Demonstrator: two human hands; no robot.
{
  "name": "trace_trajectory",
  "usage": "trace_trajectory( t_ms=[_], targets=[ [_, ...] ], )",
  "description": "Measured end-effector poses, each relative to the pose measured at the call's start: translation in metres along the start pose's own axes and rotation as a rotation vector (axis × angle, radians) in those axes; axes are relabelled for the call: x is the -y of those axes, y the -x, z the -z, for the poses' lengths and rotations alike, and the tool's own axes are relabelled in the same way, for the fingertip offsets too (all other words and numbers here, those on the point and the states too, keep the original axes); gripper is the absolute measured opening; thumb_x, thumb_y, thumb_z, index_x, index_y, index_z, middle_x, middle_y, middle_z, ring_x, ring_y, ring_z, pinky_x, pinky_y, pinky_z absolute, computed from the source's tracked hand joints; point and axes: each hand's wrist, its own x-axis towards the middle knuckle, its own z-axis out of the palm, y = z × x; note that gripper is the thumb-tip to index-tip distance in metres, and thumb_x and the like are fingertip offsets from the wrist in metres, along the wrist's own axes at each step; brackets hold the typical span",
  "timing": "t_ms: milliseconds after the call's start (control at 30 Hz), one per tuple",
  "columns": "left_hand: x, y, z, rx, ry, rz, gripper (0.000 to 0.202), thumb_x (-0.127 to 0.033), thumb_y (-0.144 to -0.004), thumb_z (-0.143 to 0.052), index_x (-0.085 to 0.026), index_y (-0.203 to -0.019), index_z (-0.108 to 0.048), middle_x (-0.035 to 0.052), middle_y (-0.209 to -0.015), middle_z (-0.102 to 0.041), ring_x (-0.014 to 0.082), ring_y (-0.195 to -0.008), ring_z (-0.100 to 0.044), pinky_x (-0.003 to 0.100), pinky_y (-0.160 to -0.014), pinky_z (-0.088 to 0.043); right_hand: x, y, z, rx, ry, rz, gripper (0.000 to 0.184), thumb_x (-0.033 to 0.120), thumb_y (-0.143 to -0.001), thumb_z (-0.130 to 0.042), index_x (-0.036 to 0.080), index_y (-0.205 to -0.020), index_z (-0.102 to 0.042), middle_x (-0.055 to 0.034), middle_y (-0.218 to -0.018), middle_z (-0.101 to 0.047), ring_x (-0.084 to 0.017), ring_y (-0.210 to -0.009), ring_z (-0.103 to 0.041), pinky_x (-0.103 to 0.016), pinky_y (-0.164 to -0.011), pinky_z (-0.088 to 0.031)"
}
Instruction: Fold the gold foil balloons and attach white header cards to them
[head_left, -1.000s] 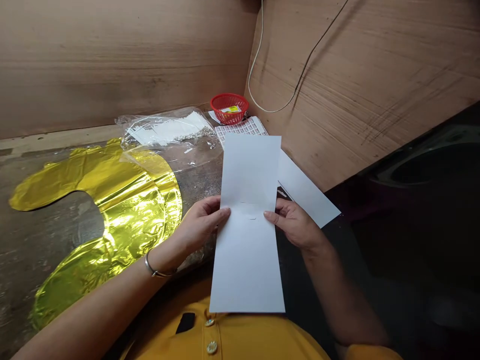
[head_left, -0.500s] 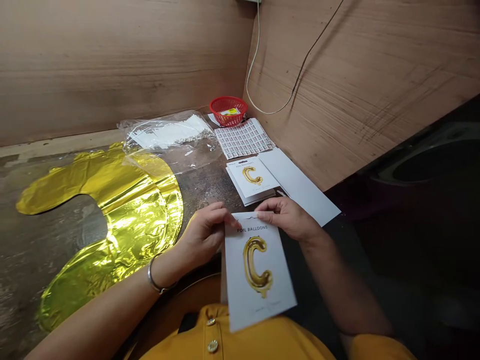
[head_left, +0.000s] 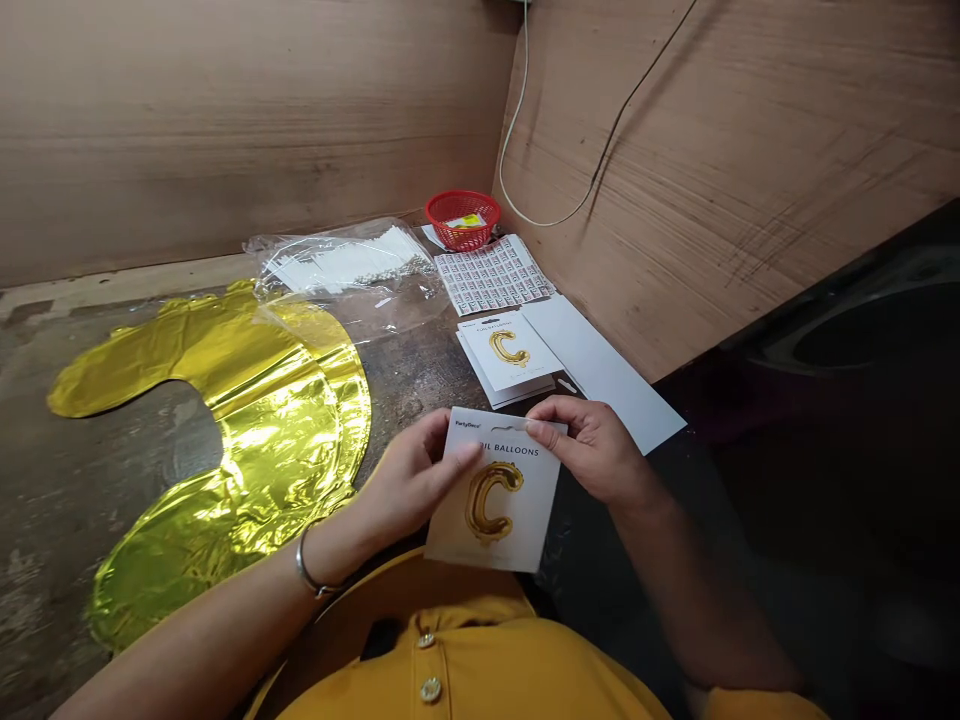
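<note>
Lying leftmost on the worktop is curved gold foil, in layers I cannot count; one clear bag of uncounted white slips overlaps it. The left hand's grip holds the left side of one printed card, before the mustard shirt. Beyond are one red basket, label sheets, number unclear, and a second card atop others. The right hand's grip pinches the first card's top right; at least one blank sheet lies rightmost.

Pretty dim overall, gold foil on the left is glaring hard, near right's almost black.
</note>
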Motion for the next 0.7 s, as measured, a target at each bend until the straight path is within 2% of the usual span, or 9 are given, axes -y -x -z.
trace_trajectory(
  t_ms=[67,133,233,333,433,467,533,600,700],
  targets=[
    [0.006,0.005,-0.003,0.037,0.016,0.009,0.027,-0.040,-0.089,-0.059,-0.015,-0.098,-0.060,0.0049,-0.087,-0.065,0.0172,-0.080,-0.061,0.027,-0.068,-0.051,-0.002,0.001,0.000,-0.027,0.015,-0.001,0.020,0.036,-0.088,-0.062,0.018,-0.080,-0.068,-0.0006,-0.072,-0.066,-0.013,-0.065,-0.058,-0.024,-0.059,-0.047],
    [0.010,0.007,-0.005,0.050,-0.023,0.023,0.027,-0.041,-0.090,-0.058,-0.015,-0.098,-0.061,0.0060,-0.089,-0.067,0.0183,-0.080,-0.061,0.028,-0.068,-0.052,0.000,0.000,0.001,-0.012,0.041,0.003,0.018,0.035,-0.087,-0.063,0.019,-0.092,-0.070,-0.0024,-0.084,-0.070,-0.016,-0.075,-0.062,-0.026,-0.067,-0.049],
    [0.011,0.007,-0.003,0.084,-0.096,0.010,0.028,-0.041,-0.090,-0.056,-0.015,-0.099,-0.061,0.0057,-0.088,-0.067,0.0173,-0.077,-0.061,0.027,-0.065,-0.051,0.012,-0.003,0.002,0.109,0.127,0.030,0.021,0.030,-0.086,-0.063,0.020,-0.104,-0.069,-0.0038,-0.097,-0.072,-0.018,-0.087,-0.064,-0.028,-0.075,-0.049],
    [0.011,0.006,-0.001,0.123,-0.167,-0.047,0.025,-0.038,-0.091,-0.055,-0.015,-0.099,-0.062,0.0038,-0.085,-0.066,0.0150,-0.073,-0.058,0.024,-0.063,-0.048,0.029,-0.005,0.000,0.220,0.284,0.108,0.010,0.020,-0.085,-0.058,0.018,-0.088,-0.067,-0.0016,-0.082,-0.067,-0.014,-0.074,-0.059,-0.026,-0.067,-0.045],
    [0.011,0.007,0.001,0.159,-0.241,-0.102,0.021,-0.036,-0.091,-0.056,-0.015,-0.091,-0.061,0.0010,-0.075,-0.063,0.0125,-0.065,-0.054,0.022,-0.058,-0.044,0.037,-0.006,0.001,0.216,0.428,0.184,0.008,0.011,-0.079,-0.055,0.018,-0.081,-0.059,-0.0002,-0.078,-0.059,-0.012,-0.069,-0.050,-0.025,-0.063,-0.039],
    [0.011,0.007,0.001,0.165,-0.254,-0.110,0.021,-0.035,-0.091,-0.056,-0.016,-0.089,-0.061,0.0005,-0.073,-0.061,0.0121,-0.063,-0.052,0.021,-0.056,-0.043,0.036,-0.007,0.003,0.254,0.404,0.164,0.007,0.012,-0.080,-0.055,0.018,-0.082,-0.058,0.0002,-0.078,-0.057,-0.012,-0.068,-0.049,-0.025,-0.062,-0.038],
    [0.010,0.008,0.002,0.171,-0.253,-0.107,0.021,-0.036,-0.091,-0.056,-0.016,-0.089,-0.061,0.0002,-0.072,-0.060,0.0119,-0.062,-0.052,0.021,-0.055,-0.042,0.030,-0.012,0.008,0.415,0.220,0.047,0.004,0.021,-0.085,-0.055,0.019,-0.083,-0.059,0.0011,-0.075,-0.057,-0.012,-0.066,-0.049,-0.024,-0.061,-0.039],
    [0.010,0.009,0.003,0.173,-0.234,-0.089,0.022,-0.038,-0.091,-0.056,-0.016,-0.092,-0.062,0.0004,-0.072,-0.061,0.0122,-0.062,-0.052,0.021,-0.054,-0.042,0.021,-0.017,0.013,0.561,-0.038,-0.097,0.018,0.035,-0.088,-0.056,0.018,-0.082,-0.061,0.0014,-0.073,-0.058,-0.011,-0.064,-0.050,-0.023,-0.059,-0.040],
    [0.010,0.009,0.003,0.172,-0.210,-0.065,0.024,-0.039,-0.089,-0.058,-0.016,-0.092,-0.063,0.0004,-0.071,-0.062,0.0125,-0.062,-0.054,0.020,-0.053,-0.042,0.007,-0.024,0.012,0.575,-0.313,-0.247,0.027,0.044,-0.080,-0.066,0.017,-0.078,-0.063,0.0010,-0.072,-0.059,-0.010,-0.062,-0.051,-0.022,-0.055,-0.041]
  ],
)
